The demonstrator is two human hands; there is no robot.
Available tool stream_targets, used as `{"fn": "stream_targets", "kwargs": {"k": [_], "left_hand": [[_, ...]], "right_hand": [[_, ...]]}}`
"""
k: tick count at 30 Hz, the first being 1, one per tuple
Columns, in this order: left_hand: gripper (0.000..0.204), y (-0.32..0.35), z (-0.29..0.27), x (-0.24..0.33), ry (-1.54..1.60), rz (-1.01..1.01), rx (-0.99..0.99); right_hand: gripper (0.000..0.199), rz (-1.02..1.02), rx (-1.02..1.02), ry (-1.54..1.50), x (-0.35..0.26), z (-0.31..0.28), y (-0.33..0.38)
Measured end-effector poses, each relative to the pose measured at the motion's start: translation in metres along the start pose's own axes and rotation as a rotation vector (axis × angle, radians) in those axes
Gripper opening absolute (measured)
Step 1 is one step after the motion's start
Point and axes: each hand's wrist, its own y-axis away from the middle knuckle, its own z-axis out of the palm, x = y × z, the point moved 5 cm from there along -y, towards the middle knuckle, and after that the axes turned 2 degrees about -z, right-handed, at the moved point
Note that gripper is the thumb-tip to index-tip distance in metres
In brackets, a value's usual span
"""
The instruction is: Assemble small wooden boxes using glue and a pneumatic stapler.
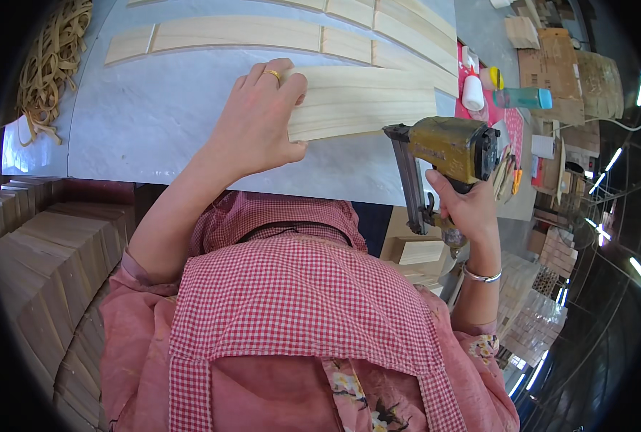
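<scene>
A pale wooden board (pixel 364 101) lies near the front edge of the table, with my left hand (pixel 263 119) closed on its left end, thumb at the near side and fingers over the far side. In my right hand (pixel 472 209) is a pneumatic nail gun (pixel 446 147), dark gold and black, gripped by its handle. Its nose is beside the board's near right corner; whether they touch I cannot tell. Beyond the board, a row of thin wooden strips (pixel 238 36) lies across the table, with more pieces behind it.
The grey table (pixel 140 129) has a bundle of tan straps (pixel 54 68) at its left. On the right are a white bottle (pixel 472 93), a teal bottle (pixel 518 98) and a yellow-lidded container (pixel 491 77). Wooden blocks (pixel 61 245) are stacked below left; cardboard boxes (pixel 551 72) stand farther right.
</scene>
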Motion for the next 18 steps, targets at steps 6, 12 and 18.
{"fn": "stream_targets", "kwargs": {"k": [6,12,18], "left_hand": [[0.055,0.008,0.000,-0.009,0.010,-0.006,0.024],[0.061,0.021,0.005,-0.030,0.423,-0.027,-0.050],[0.065,0.026,0.009,-0.037,0.474,0.060,0.021]], "right_hand": [[0.028,0.249,-0.018,-0.007,0.003,0.007,0.007],[0.029,0.101,0.051,0.020,-0.019,0.018,0.022],[0.031,-0.137,-0.064,-0.030,-0.049,0.053,0.031]]}}
